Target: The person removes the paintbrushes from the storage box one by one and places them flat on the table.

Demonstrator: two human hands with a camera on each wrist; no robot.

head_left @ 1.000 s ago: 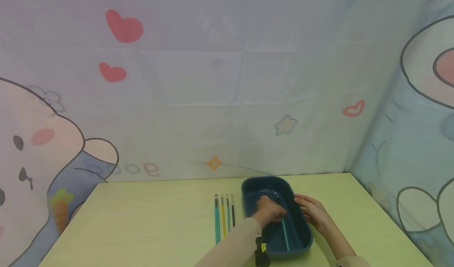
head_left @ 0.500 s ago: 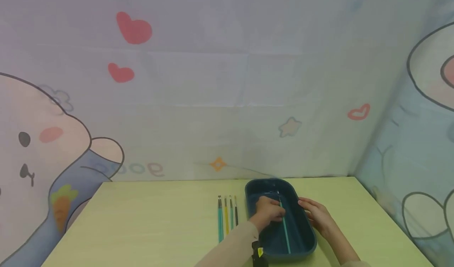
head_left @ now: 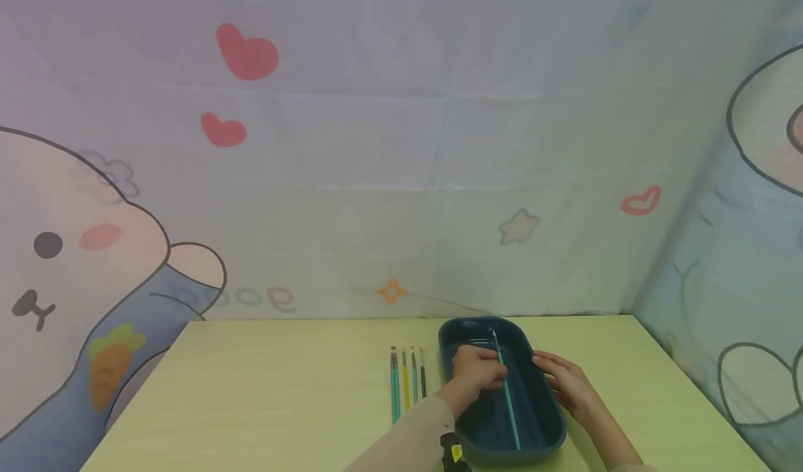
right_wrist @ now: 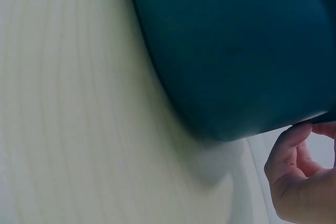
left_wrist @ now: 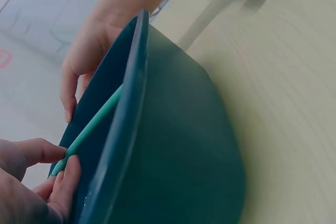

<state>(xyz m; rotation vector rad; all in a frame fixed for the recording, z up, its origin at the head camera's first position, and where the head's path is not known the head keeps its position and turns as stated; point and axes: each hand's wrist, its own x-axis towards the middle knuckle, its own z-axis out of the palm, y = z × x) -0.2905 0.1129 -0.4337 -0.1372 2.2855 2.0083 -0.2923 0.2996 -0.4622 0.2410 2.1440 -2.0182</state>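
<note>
My left hand (head_left: 478,374) reaches into a dark blue tray (head_left: 544,447) on the table. Between thumb and fingers it pinches a green-handled paintbrush (head_left: 511,413), near the metal collar. The brush lies slanted lengthwise in the tray, bristle end away from me. In the left wrist view, the green handle (left_wrist: 97,120) passes behind the near rim, which hides its lower end. At the tray's right side, my right hand (head_left: 569,387) holds the rim with fingers on the edge. Part of the right hand (right_wrist: 302,177) shows under the tray wall (right_wrist: 231,56) in the right wrist view.
Several paintbrushes (head_left: 405,378) lie side by side on the pale wooden table (head_left: 282,388), just left of the tray; the left sleeve (head_left: 408,434) covers their near ends. A printed cloth backdrop (head_left: 351,144) stands along the table's far edge and right side.
The whole head view has shifted, so everything appears slightly farther right. The brush's bristle end shows farther toward the tray's far end. Both hands keep their hold.
</note>
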